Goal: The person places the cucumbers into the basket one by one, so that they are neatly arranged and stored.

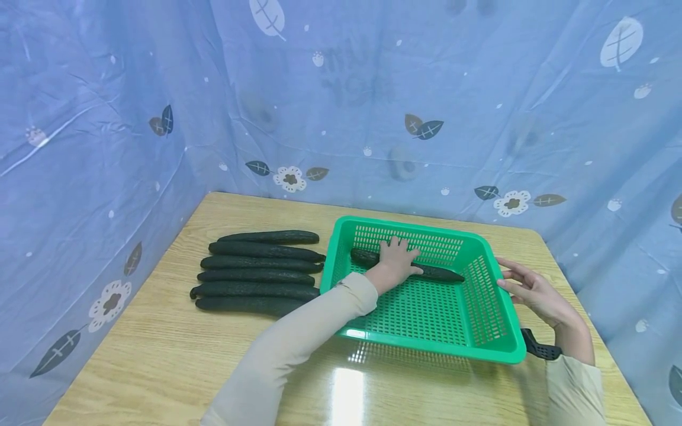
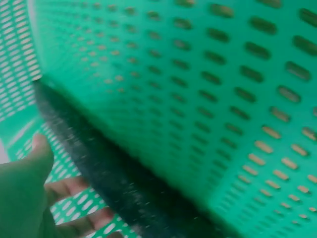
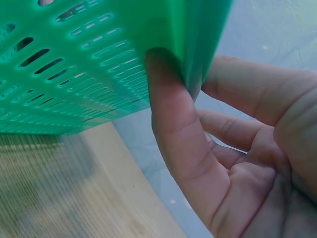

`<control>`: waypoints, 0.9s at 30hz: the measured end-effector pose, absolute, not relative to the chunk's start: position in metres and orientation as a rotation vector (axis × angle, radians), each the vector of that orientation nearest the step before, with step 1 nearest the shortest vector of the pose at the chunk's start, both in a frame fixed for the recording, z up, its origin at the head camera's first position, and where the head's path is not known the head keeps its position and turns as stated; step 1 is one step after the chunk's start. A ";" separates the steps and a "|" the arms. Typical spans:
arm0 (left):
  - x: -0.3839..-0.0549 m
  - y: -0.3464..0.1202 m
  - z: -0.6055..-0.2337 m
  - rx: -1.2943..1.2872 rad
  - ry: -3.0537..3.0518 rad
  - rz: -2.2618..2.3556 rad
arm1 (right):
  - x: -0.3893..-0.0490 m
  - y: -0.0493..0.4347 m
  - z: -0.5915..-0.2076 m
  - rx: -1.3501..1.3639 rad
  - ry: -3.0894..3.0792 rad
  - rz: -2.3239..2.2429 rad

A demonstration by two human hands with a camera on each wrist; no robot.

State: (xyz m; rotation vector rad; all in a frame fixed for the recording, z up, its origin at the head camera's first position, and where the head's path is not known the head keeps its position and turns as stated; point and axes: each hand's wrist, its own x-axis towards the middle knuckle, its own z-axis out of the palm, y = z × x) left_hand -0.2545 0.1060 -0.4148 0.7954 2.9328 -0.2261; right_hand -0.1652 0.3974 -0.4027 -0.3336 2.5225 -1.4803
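A green perforated basket (image 1: 426,346) stands on the wooden table (image 1: 160,355). One dark cucumber (image 1: 442,273) lies across its floor near the far wall. My left hand (image 1: 396,255) lies on top of that cucumber with fingers spread and fairly straight. In the left wrist view the cucumber (image 2: 114,173) runs diagonally over the basket floor (image 2: 223,99), with the thumb (image 2: 42,148) beside it. My right hand (image 1: 519,284) holds the basket's right rim. In the right wrist view its thumb (image 3: 168,124) presses the outer wall (image 3: 99,59) and its fingers lie behind the rim.
Several more dark cucumbers (image 1: 256,269) lie side by side on the table left of the basket. Blue patterned cloth (image 1: 106,148) hangs close behind and to both sides. Bare tabletop shows in front of the basket.
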 end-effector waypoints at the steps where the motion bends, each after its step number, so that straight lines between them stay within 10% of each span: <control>1: -0.254 0.105 -0.413 0.788 2.925 -0.210 | -0.165 0.397 -0.403 -0.333 2.524 -1.478; 27: -0.229 0.049 -0.348 0.893 2.983 0.021 | -0.164 0.398 -0.403 -0.361 2.513 -1.496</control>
